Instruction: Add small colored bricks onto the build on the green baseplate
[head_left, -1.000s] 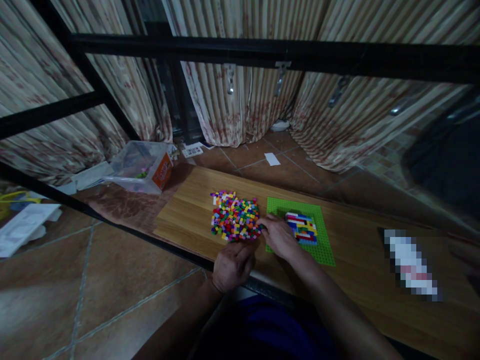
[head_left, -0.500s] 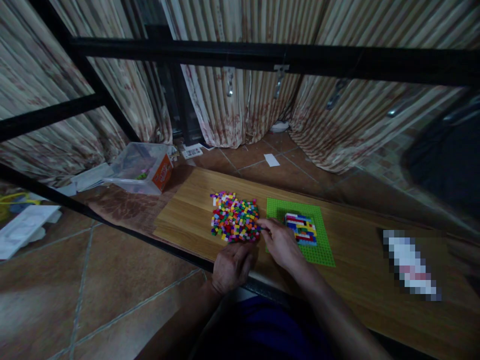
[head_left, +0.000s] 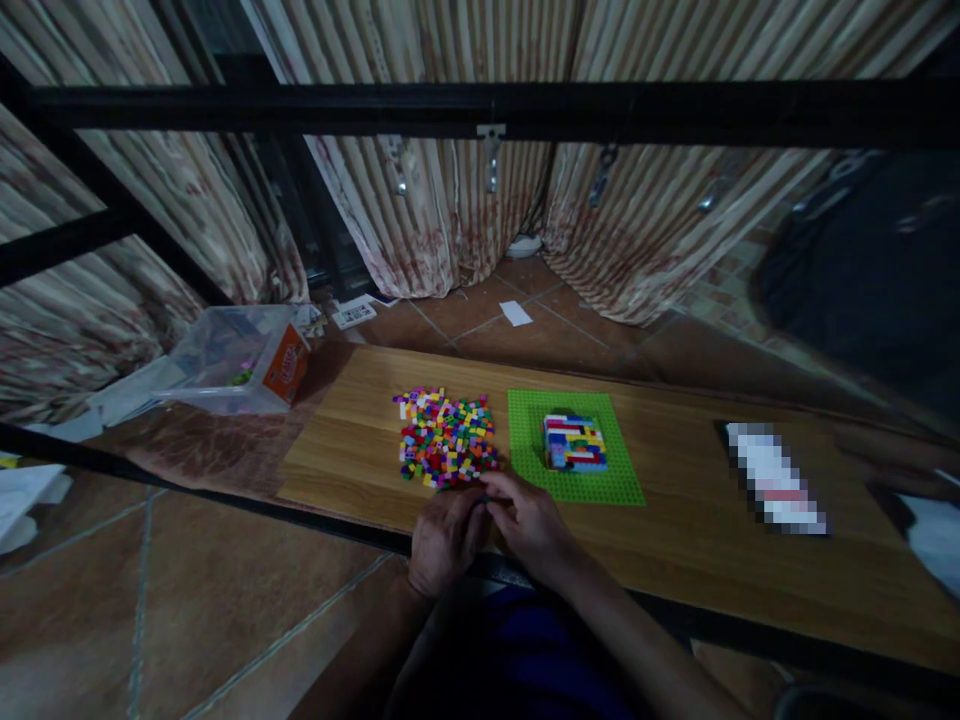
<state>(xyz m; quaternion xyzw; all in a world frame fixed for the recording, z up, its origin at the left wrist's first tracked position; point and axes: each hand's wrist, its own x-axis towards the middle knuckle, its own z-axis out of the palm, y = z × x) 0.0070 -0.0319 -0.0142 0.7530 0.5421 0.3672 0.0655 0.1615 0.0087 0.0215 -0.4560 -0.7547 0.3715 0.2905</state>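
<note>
A heap of small coloured bricks lies on the wooden board. Right of it a green baseplate carries a low block of stacked coloured bricks. My left hand and my right hand meet at the board's near edge, just below the heap. Both hands have their fingers curled and pressed together, fingertips touching. Something tiny may sit between them, but it is too dark and small to name.
A clear plastic box with an orange label stands at the far left. A blurred-out flat object lies on the board's right part. Black frame bars cross overhead, curtains hang behind, and tiled floor lies to the left.
My right hand has drawn back from the edge of the brick heap to the board's near edge and now meets my left hand. The view has shifted slightly.
</note>
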